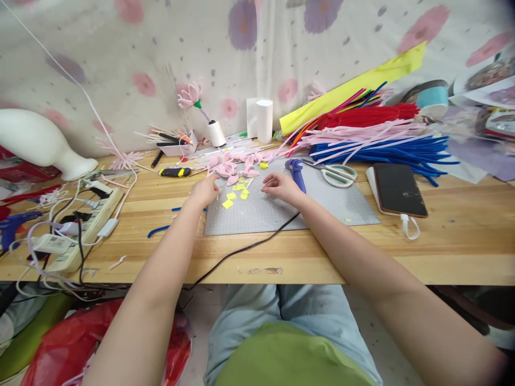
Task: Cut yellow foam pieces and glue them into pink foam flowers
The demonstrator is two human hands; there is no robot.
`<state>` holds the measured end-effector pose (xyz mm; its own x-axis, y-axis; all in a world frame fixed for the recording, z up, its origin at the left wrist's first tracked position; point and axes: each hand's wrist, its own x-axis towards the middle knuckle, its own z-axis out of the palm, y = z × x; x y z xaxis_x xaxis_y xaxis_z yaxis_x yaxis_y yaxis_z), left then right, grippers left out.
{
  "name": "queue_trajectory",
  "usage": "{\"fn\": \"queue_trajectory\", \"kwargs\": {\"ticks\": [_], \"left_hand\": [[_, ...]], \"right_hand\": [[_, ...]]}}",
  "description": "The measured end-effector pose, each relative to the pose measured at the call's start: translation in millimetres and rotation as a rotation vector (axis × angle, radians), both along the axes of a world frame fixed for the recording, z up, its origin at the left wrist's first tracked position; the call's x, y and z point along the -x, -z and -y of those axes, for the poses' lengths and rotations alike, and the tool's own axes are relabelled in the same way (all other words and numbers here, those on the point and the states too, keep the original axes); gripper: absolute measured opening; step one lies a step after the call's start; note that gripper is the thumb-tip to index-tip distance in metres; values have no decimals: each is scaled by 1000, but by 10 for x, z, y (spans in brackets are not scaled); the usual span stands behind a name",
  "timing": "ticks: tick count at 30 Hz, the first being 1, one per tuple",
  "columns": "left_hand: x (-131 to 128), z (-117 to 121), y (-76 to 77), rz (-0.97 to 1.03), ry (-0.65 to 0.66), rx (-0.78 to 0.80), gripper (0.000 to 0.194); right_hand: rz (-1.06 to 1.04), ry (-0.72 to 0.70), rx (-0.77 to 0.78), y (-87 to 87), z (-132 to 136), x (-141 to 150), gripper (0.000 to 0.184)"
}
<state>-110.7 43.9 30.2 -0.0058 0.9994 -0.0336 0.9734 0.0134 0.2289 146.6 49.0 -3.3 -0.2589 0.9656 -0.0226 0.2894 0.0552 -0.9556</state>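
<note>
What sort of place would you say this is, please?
It is probably a craft workspace: in view are a bundle of long, fuzzy blue stems, a blue plastic glue gun, and a cluster of pink, fuzzy petal-shaped pieces.

A glue gun (296,172), cutting mat (257,219) and bundled pipe cleaners (374,153) mark a craft workshop.

About the view's centre were one left hand (204,190) at nine o'clock and one right hand (280,187) at three. Two glue guns (295,171) were at two and nine, one pair of scissors (340,174) at three, and one power strip (90,228) at nine.
</note>
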Motion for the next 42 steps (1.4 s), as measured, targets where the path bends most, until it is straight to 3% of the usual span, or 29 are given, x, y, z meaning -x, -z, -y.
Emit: {"fn": "queue_trajectory", "kwargs": {"ticks": [5,8,11,14,18,21,25,27,30,33,37,42], "left_hand": [[10,-25,10,84,-4,41,67],[50,-8,-30,192,-74,-5,60],[22,32,-51,254,-224,-223,44],[-135,95,22,339,-322,-519,29],[-455,243,210,474,-197,-691,20],[-649,381,286,563,-147,-606,20],[-853,473,328,703,-170,-575,21],[-964,463,377,958,-154,-470,25],[-1112,419,457,1387,-240,-269,29],[-1188,395,483,1622,-287,-156,35],[-1180,391,451,1690,-287,-151,41],[-1084,387,426,1608,-292,-270,45]], "right_hand": [[164,-16,-176,84,109,-59,17],[219,-13,-235,126,169,-73,16],[252,11,-266,153,200,-63,16],[286,49,-284,154,214,-54,17],[289,63,-291,152,233,-56,19],[179,80,-247,162,240,-16,17],[-180,80,18,152,237,119,20],[-344,82,122,131,239,177,26],[-460,124,174,99,242,210,33],[-477,149,199,91,242,220,38],[-444,111,207,86,255,262,39],[-311,-135,180,-116,268,-15,40]]}}
